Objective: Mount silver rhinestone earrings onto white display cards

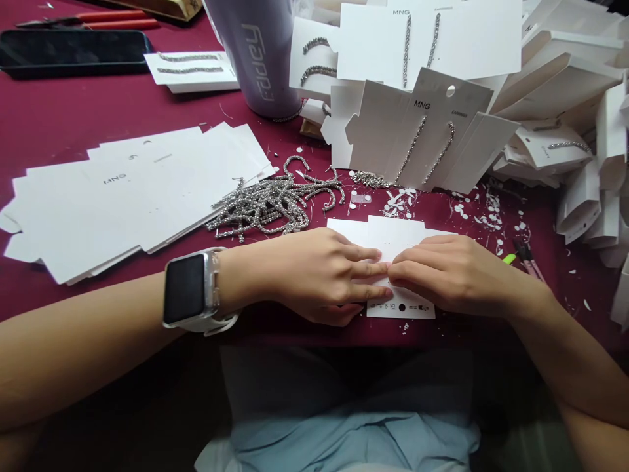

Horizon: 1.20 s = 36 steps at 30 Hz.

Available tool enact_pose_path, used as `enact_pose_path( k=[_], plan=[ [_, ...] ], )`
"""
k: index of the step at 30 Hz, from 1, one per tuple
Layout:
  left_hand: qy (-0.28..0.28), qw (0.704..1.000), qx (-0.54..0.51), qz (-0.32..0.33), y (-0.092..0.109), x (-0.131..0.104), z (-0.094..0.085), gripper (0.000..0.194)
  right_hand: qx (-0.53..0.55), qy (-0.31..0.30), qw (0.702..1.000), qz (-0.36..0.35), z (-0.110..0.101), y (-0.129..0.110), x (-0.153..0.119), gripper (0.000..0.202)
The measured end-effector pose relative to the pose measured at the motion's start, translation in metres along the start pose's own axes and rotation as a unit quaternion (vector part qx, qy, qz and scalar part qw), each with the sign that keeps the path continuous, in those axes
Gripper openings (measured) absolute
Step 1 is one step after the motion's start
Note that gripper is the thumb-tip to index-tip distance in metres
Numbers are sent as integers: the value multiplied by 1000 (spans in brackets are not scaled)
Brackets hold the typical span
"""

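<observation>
A white earring card point(393, 239) lies flat near the table's front edge. My left hand point(319, 275) and my right hand point(452, 275) both rest on it, fingers pressed down, their fingertips meeting near the card's middle. Whether anything small is pinched under the fingers is hidden. A smartwatch point(189, 288) is on my left wrist. Just beyond the card lies a heap of silver rhinestone earrings point(280, 200).
A spread of blank white cards point(122, 190) lies at the left. Finished cards with earrings point(422, 131) pile up at the back and right. A lavender tumbler point(260, 52) stands at the back, a phone point(73, 49) at far left. Paper punch-outs point(472, 210) litter the maroon cloth.
</observation>
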<state>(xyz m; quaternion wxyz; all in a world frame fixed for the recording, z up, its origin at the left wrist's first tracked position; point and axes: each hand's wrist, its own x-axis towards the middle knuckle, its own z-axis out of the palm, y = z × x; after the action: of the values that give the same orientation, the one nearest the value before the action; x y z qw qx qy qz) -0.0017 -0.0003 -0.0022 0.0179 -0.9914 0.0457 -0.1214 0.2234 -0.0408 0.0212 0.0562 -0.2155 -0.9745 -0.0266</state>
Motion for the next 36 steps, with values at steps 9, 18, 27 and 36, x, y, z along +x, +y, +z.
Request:
enact_pose_path(
  k=[9, 18, 27, 36],
  plan=[
    [-24, 999, -23, -16, 1, 0, 0, 38, 3, 8, 1000, -3, 1, 1, 0, 14],
    [-19, 1000, -12, -5, 1, 0, -1, 39, 31, 27, 999, -18, 6, 3, -1, 15],
    [-25, 1000, -10, -5, 1, 0, -2, 38, 39, 22, 999, -19, 7, 1, 1, 16],
    [-16, 1000, -12, -12, 0, 1, -1, 37, -1, -1, 1000, -18, 5, -1, 6, 24]
  ],
)
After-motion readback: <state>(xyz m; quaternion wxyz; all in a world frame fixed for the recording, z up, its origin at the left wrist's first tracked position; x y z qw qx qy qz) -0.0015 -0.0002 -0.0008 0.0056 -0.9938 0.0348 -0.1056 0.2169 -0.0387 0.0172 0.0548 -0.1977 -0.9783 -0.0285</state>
